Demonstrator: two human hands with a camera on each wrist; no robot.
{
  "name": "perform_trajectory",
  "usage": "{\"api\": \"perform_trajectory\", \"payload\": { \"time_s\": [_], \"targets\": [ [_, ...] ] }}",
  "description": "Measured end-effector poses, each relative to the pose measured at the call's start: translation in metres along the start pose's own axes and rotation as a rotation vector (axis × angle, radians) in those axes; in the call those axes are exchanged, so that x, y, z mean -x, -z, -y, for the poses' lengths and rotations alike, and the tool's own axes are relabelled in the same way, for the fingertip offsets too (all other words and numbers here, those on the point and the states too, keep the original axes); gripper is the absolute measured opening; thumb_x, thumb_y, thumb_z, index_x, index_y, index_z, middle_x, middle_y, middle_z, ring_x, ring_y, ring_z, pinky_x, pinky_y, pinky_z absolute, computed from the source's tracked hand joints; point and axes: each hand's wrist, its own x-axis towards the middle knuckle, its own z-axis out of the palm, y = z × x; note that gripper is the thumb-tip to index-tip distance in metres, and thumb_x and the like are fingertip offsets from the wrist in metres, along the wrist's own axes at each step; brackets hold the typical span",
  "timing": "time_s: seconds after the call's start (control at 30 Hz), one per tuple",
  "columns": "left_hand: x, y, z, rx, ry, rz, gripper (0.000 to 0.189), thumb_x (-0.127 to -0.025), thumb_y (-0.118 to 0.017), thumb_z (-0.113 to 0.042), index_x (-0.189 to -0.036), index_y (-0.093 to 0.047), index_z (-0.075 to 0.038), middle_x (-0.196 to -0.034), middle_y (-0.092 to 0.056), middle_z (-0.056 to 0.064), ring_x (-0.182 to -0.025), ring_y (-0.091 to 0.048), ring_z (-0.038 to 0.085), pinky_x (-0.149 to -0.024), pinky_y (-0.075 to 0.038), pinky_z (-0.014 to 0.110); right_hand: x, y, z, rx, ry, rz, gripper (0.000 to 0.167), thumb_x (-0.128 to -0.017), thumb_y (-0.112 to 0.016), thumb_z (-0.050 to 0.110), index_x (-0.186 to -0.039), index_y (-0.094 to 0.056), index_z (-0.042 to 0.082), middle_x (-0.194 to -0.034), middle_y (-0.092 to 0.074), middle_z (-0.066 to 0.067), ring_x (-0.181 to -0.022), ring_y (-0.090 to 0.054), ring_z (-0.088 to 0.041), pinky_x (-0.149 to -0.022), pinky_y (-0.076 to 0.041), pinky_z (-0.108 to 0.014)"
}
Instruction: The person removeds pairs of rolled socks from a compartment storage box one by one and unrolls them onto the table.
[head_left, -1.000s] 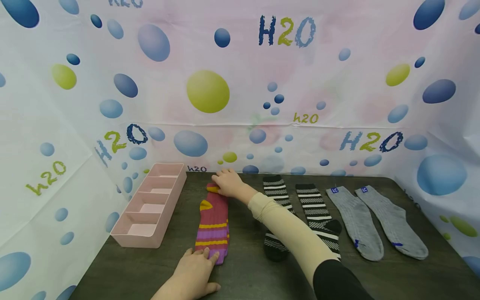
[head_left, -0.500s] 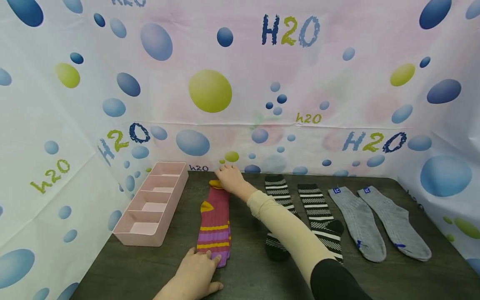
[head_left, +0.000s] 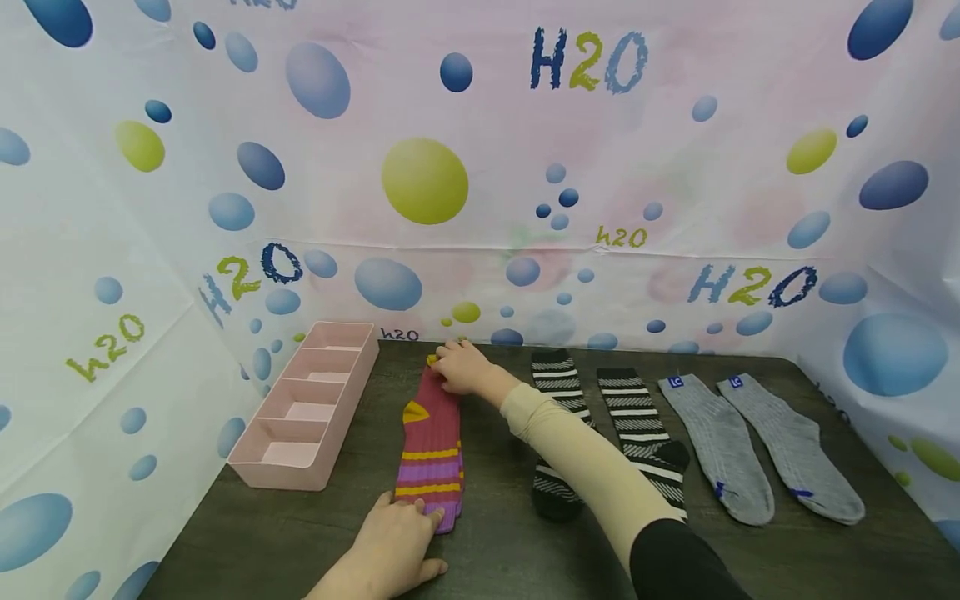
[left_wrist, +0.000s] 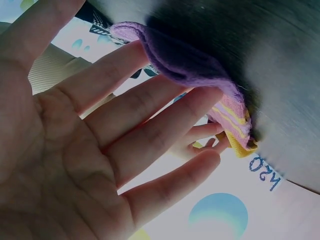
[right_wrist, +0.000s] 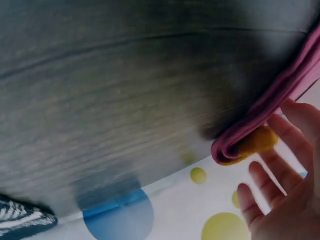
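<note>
A pair of red-and-purple socks with yellow stripes and heel lies stacked on the dark table. My left hand rests its fingertips on their purple cuff end, fingers nearly straight. In the left wrist view that cuff stands slightly raised off the table above the fingertips. At the far yellow toe end is my right hand, its fingers over the toe and partly hiding it. The right wrist view shows the toe end curled, with loosely extended fingers beside and against it.
A pale pink tray with several compartments stands to the left. Right of the red socks lie two black-and-white striped socks, one partly behind my right forearm, and two grey socks. A bubble-print sheet hangs behind the table.
My right hand has shifted slightly at the toe end, and less of the yellow toe shows now. My left hand stays on the cuff. The head view has drifted a little.
</note>
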Motion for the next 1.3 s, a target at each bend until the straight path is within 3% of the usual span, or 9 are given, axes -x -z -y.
{"api": "perform_trajectory", "payload": {
  "time_s": [0.17, 0.43, 0.57, 0.73, 0.87, 1.13, 1.3],
  "targets": [
    [-0.001, 0.001, 0.001, 0.002, -0.002, 0.006, 0.06, -0.071, -0.077, -0.059, -0.114, -0.074, -0.018, -0.108, -0.074, 0.009, -0.094, -0.07, 0.027, -0.088, -0.051, 0.054, 0.0, -0.003, -0.008, -0.027, -0.132, 0.058, 0.039, -0.097, -0.056, 0.042, -0.13, -0.063, 0.022, -0.141, -0.053, -0.003, -0.129, -0.045, -0.023, -0.109, -0.041, -0.042],
    [-0.001, 0.002, 0.001, -0.004, -0.001, 0.001, 0.058, -0.071, -0.076, -0.058, -0.113, -0.074, -0.017, -0.106, -0.074, 0.009, -0.093, -0.07, 0.027, -0.088, -0.051, 0.054, 0.004, 0.002, -0.017, -0.087, -0.256, 0.077, 0.045, -0.097, -0.057, 0.041, -0.137, -0.057, 0.019, -0.148, -0.045, -0.006, -0.136, -0.04, -0.025, -0.109, -0.038, -0.047],
    [-0.001, 0.001, 0.001, -0.003, 0.001, 0.001, 0.057, -0.071, -0.076, -0.058, -0.111, -0.075, -0.018, -0.104, -0.074, 0.008, -0.091, -0.07, 0.026, -0.087, -0.051, 0.053, 0.005, 0.002, -0.018, -0.097, -0.222, 0.037, 0.046, -0.098, -0.056, 0.04, -0.139, -0.055, 0.018, -0.15, -0.043, -0.006, -0.139, -0.038, -0.025, -0.11, -0.038, -0.048],
    [-0.002, 0.001, 0.001, -0.002, 0.003, -0.002, 0.056, -0.071, -0.077, -0.058, -0.11, -0.075, -0.018, -0.102, -0.074, 0.008, -0.089, -0.07, 0.026, -0.086, -0.051, 0.053, 0.005, -0.002, -0.016, -0.102, -0.102, -0.018, 0.045, -0.097, -0.058, 0.04, -0.137, -0.057, 0.019, -0.147, -0.047, -0.004, -0.139, -0.039, -0.025, -0.111, -0.039, -0.046],
    [-0.002, 0.001, 0.001, -0.009, 0.01, -0.005, 0.055, -0.071, -0.076, -0.059, -0.109, -0.075, -0.019, -0.099, -0.074, 0.007, -0.087, -0.07, 0.026, -0.086, -0.051, 0.054, 0.004, -0.007, -0.014, -0.114, -0.082, 0.06, 0.052, -0.097, -0.055, 0.046, -0.144, -0.049, 0.024, -0.154, -0.041, -0.001, -0.147, -0.03, -0.023, -0.118, -0.03, -0.048],
    [0.0, -0.001, 0.0, -0.004, 0.039, -0.049, 0.056, -0.071, -0.076, -0.059, -0.101, -0.072, -0.013, -0.092, -0.072, 0.007, -0.087, -0.069, 0.027, -0.092, -0.047, 0.061, 0.002, -0.012, -0.014, -0.199, -0.142, 0.22, 0.058, -0.101, -0.044, 0.049, -0.153, -0.032, 0.027, -0.161, -0.028, 0.001, -0.153, -0.015, -0.021, -0.122, -0.019, -0.05],
    [0.0, -0.005, 0.003, -0.03, 0.079, -0.078, 0.069, -0.069, -0.076, -0.062, -0.116, -0.066, -0.013, -0.097, -0.072, 0.011, -0.09, -0.07, 0.03, -0.094, -0.047, 0.061, 0.001, -0.013, -0.018, -0.248, -0.201, 0.275, 0.06, -0.101, -0.04, 0.05, -0.155, -0.026, 0.028, -0.163, -0.024, 0.002, -0.153, -0.014, -0.019, -0.122, -0.019, -0.051]
  ]
}}
